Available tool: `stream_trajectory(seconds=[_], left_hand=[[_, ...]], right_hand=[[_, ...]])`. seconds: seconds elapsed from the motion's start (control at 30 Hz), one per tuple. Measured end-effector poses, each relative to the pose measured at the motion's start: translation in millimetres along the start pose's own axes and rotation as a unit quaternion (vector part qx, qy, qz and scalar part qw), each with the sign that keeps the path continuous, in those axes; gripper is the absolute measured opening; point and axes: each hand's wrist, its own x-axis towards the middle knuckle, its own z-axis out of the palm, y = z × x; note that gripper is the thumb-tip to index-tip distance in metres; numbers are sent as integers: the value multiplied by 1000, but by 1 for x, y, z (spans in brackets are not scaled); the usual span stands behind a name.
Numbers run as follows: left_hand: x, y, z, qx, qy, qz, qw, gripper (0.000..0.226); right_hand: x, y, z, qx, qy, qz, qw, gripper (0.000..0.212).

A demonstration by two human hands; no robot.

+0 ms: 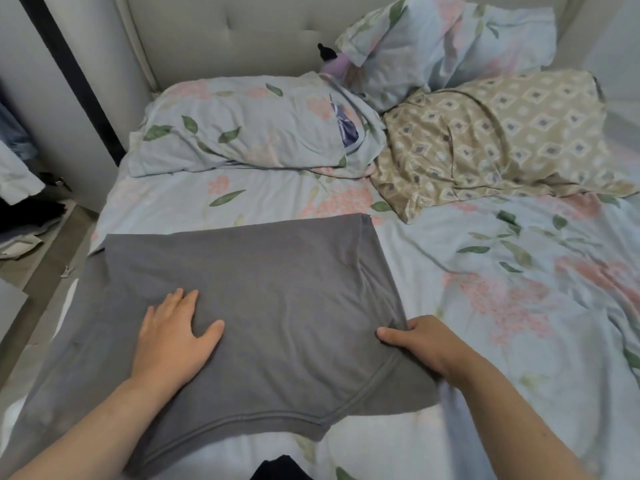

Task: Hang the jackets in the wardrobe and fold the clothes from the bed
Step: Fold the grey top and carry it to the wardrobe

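Grey shirt (277, 289) lies spread flat on a bed (485, 271) covered by a pale blue sheet printed with pink flowers and green leaves. It sits on the near left part of the bed, close to the person, and its left side reaches the mattress edge. A curved stitched seam runs along its near edge.

The left hand (173, 337) rests palm down on the left half of the shirt, with the fingers straight and slightly spread, pressing the cloth against the bed. The right hand (419, 341) is at the shirt's right edge. Its thumb lies on top and its fingers curl under the cloth, pinching that edge where the fabric bunches into creases. Most of the shirt stretches between and beyond the two hands.

Farther back, a floral pillow (242, 129) lies flat, and a second floral pillow (443, 39) leans against a padded grey headboard (225, 36). A beige patterned pillow (502, 140) lies at the right. Loose clothes (20, 188) show at the far left, off the bed.
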Motion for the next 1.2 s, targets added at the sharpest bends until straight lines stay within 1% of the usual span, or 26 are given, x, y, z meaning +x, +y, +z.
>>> stream_trajectory(seconds=[0.07, 0.1, 0.17, 0.23, 0.27, 0.33, 0.37, 0.4, 0.43, 0.5, 0.57, 0.63, 0.67, 0.73, 0.77, 0.8, 0.83, 0.87, 0.93, 1.0, 1.03, 1.07, 1.1, 1.2], left_hand=[[12, 48, 2, -52, 21, 66, 996, 66], [19, 77, 4, -81, 13, 111, 991, 62], [34, 141, 10, -137, -27, 180, 974, 50], [52, 201, 18, -159, -72, 200, 964, 48], [60, 227, 22, -153, -99, 186, 966, 53], [73, 262, 30, -117, -142, 124, 975, 75], [77, 271, 34, -94, -145, 93, 980, 84], [80, 276, 38, -74, -138, 73, 985, 85], [81, 278, 44, -61, -126, 63, 988, 81], [81, 279, 52, -61, -111, 57, 990, 64], [82, 275, 53, -84, -105, 62, 989, 44], [82, 265, 47, -137, -116, 57, 982, 21], [83, 258, 42, -188, -125, 42, 973, 13], [81, 241, 34, -321, -133, -18, 938, 8], [78, 232, 30, -384, -133, -57, 912, 12], [74, 224, 25, -434, -136, -94, 885, 20], [69, 215, 20, -472, -142, -126, 861, 28], [66, 206, 15, -502, -152, -146, 839, 30], [63, 186, 0, -550, -174, -171, 799, 23], [64, 164, -24, -600, -182, -198, 754, 15], [65, 152, -36, -624, -178, -205, 732, 18], [66, 140, -47, -645, -170, -202, 717, 25], [68, 128, -58, -656, -162, -194, 711, 30], [70, 86, -90, -669, -136, -169, 712, 33]], right_hand=[[2, 0, -8, 66, -58, -6, 996, 49], [2, 1, -9, 75, -70, -15, 995, 48], [3, 6, -6, 83, -84, -28, 993, 42], [3, 9, -4, 96, -86, -36, 991, 37], [3, 9, -4, 99, -85, -38, 991, 37], [6, 10, -4, 97, -84, -38, 991, 37], [7, 11, -4, 94, -84, -40, 991, 36], [8, 11, -3, 93, -83, -40, 991, 36], [9, 13, -2, 94, -84, -41, 991, 34], [9, 13, -2, 92, -86, -41, 991, 33], [8, 12, -3, 82, -91, -45, 992, 30], [7, 11, -4, 68, -90, -51, 992, 28], [5, 10, -4, 66, -86, -54, 993, 30], [-2, 8, -1, 48, -78, -60, 994, 31], [-7, 5, 2, 29, -72, -66, 995, 32], [-12, 2, 4, 8, -66, -72, 995, 34], [-18, -4, 8, -5, -69, -82, 994, 37], [-25, -12, 14, -10, -79, -98, 992, 39], [-43, -35, 30, -12, -102, -149, 983, 41], [-60, -63, 52, -5, -96, -205, 974, 38], [-67, -78, 64, 4, -91, -227, 970, 37], [-74, -93, 77, 15, -91, -245, 965, 38], [-80, -107, 89, 25, -100, -256, 961, 40], [-91, -147, 127, 57, -149, -271, 949, 43]])
